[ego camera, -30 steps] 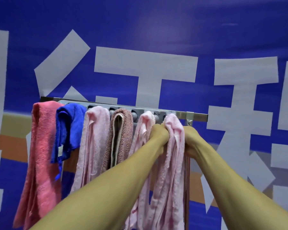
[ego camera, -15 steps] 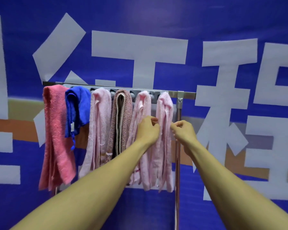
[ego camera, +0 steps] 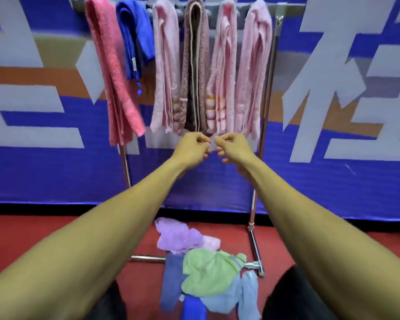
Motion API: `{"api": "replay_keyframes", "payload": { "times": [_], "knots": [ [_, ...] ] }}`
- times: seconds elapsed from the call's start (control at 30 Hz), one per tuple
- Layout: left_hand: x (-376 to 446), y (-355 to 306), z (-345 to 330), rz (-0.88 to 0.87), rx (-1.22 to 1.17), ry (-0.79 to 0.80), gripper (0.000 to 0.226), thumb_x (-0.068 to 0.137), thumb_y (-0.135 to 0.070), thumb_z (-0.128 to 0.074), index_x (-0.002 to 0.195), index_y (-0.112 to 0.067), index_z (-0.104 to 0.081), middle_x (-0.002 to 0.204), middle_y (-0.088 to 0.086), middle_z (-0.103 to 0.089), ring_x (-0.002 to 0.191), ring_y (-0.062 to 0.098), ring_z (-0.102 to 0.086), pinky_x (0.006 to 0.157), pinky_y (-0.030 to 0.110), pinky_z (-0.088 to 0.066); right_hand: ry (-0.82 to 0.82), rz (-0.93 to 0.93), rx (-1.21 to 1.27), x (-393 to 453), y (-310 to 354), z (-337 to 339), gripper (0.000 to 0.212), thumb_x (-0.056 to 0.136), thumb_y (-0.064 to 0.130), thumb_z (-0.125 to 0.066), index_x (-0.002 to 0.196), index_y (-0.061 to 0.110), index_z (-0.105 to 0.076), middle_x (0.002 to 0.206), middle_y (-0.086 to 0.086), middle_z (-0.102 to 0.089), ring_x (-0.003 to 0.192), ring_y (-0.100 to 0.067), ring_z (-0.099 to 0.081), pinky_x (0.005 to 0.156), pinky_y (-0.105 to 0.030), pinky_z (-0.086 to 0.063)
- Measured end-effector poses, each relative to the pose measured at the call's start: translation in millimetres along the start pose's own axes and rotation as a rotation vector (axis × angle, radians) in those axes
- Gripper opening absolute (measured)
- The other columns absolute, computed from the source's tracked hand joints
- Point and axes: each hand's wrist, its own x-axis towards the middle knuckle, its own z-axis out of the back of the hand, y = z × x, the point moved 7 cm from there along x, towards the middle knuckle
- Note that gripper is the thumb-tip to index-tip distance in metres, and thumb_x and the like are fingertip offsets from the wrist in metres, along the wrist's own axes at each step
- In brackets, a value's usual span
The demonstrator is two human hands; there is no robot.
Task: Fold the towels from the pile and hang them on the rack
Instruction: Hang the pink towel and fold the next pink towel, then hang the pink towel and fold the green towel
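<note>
Several folded towels hang side by side on the metal rack: a coral one, a dark blue one, a pale pink one, a brown one, a striped pink one and a pale pink one at the right end. My left hand and my right hand hover close together just under the towels' lower ends, fingers curled, holding nothing. On the floor below lies the pile: a lilac towel, a green towel and light blue cloth.
A blue banner wall with big white characters stands right behind the rack. The rack's foot bar runs along the red floor beside the pile. Dark trouser legs show at the bottom edge.
My hands let go of the rightmost pale pink towel and dropped from the rail to below the towels. The view tilted down, bringing the floor pile into sight.
</note>
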Motion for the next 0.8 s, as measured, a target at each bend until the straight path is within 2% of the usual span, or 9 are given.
{"api": "replay_keyframes", "payload": {
  "times": [0.13, 0.23, 0.3, 0.43, 0.53, 0.63, 0.7, 0.73, 0.8],
  "knots": [
    [-23.9, 77.8, 5.9, 0.125, 0.142, 0.073, 0.017, 0.096, -0.01, -0.055, 0.096, -0.006, -0.071, 0.086, 0.011, -0.074, 0.069, 0.016, -0.062, 0.068, 0.032, -0.054, 0.098, -0.127, -0.068, -21.4, -64.5, -45.0, 0.018, 0.096, 0.026, -0.06, 0.079, 0.018, -0.06, 0.076, -0.002, -0.064, 0.065, -0.014, -0.055, 0.057, -0.026, -0.044],
    [-30.5, 132.2, -4.6, 0.207, 0.183, 0.132, 0.017, 0.093, -0.009, -0.058, 0.089, -0.005, -0.073, 0.08, 0.005, -0.075, 0.064, 0.011, -0.062, 0.057, 0.02, -0.049, 0.165, -0.201, -0.068, -29.1, -114.2, -77.9, 0.015, 0.095, 0.026, -0.061, 0.085, 0.015, -0.065, 0.081, -0.006, -0.07, 0.068, -0.016, -0.056, 0.057, -0.026, -0.044],
    [-33.9, 167.1, -14.6, 0.254, 0.203, 0.137, 0.018, 0.091, -0.005, -0.056, 0.089, -0.004, -0.073, 0.078, 0.004, -0.074, 0.066, 0.014, -0.063, 0.055, 0.017, -0.048, 0.192, -0.24, -0.085, -29.9, -147.1, -96.7, 0.017, 0.092, 0.026, -0.063, 0.077, 0.017, -0.065, 0.081, -0.009, -0.072, 0.065, -0.017, -0.057, 0.055, -0.025, -0.043],
    [-41.7, 240.1, -42.6, 0.341, 0.251, 0.159, 0.018, 0.088, -0.005, -0.057, 0.08, -0.008, -0.073, 0.086, 0.013, -0.076, 0.078, 0.029, -0.071, 0.075, 0.034, -0.058, 0.23, -0.331, -0.099, -33.6, -223.6, -122.8, 0.019, 0.084, 0.014, -0.064, 0.065, 0.016, -0.066, 0.07, -0.009, -0.066, 0.06, -0.017, -0.052, 0.052, -0.025, -0.039],
    [-48.8, 295.4, -72.0, 0.414, 0.248, 0.233, 0.026, 0.089, -0.003, -0.055, 0.069, -0.016, -0.065, 0.078, 0.013, -0.074, 0.079, 0.032, -0.072, 0.075, 0.038, -0.061, 0.216, -0.447, -0.118, -41.8, -286.3, -131.4, 0.024, 0.084, 0.008, -0.06, 0.063, 0.017, -0.064, 0.072, -0.008, -0.064, 0.065, -0.02, -0.052, 0.053, -0.025, -0.039],
    [-60.4, 336.4, -101.8, 0.484, 0.294, 0.32, 0.017, 0.088, -0.001, -0.057, 0.081, -0.012, -0.068, 0.085, 0.013, -0.074, 0.082, 0.024, -0.066, 0.074, 0.036, -0.053, 0.189, -0.545, -0.137, -48.0, -344.7, -136.9, 0.026, 0.086, 0.004, -0.055, 0.067, 0.019, -0.065, 0.075, -0.01, -0.064, 0.066, -0.024, -0.054, 0.053, -0.027, -0.039],
    [-66.8, 361.4, -120.1, 0.527, 0.336, 0.358, 0.016, 0.091, -0.006, -0.055, 0.088, -0.011, -0.07, 0.101, 0.018, -0.073, 0.094, 0.032, -0.066, 0.079, 0.038, -0.052, 0.194, -0.574, -0.193, -50.0, -375.8, -140.4, 0.023, 0.084, 0.007, -0.056, 0.068, 0.019, -0.067, 0.076, -0.007, -0.065, 0.069, -0.024, -0.056, 0.056, -0.028, -0.04],
    [-69.5, 372.9, -129.7, 0.539, 0.365, 0.389, 0.019, 0.093, -0.007, -0.051, 0.085, -0.009, -0.069, 0.105, 0.022, -0.071, 0.099, 0.039, -0.064, 0.08, 0.041, -0.052, 0.193, -0.593, -0.222, -50.8, -390.4, -141.9, 0.022, 0.084, 0.007, -0.056, 0.069, 0.016, -0.068, 0.077, -0.007, -0.066, 0.071, -0.024, -0.057, 0.058, -0.028, -0.042],
    [-72.4, 392.2, -149.4, 0.541, 0.401, 0.465, 0.025, 0.094, -0.004, -0.046, 0.085, 0.002, -0.069, 0.108, 0.028, -0.068, 0.103, 0.044, -0.061, 0.082, 0.045, -0.049, 0.168, -0.616, -0.297, -50.2, -417.3, -143.2, 0.017, 0.085, 0.006, -0.056, 0.079, 0.003, -0.071, 0.086, -0.013, -0.071, 0.082, -0.029, -0.063, 0.069, -0.035, -0.051]
  ]
}}
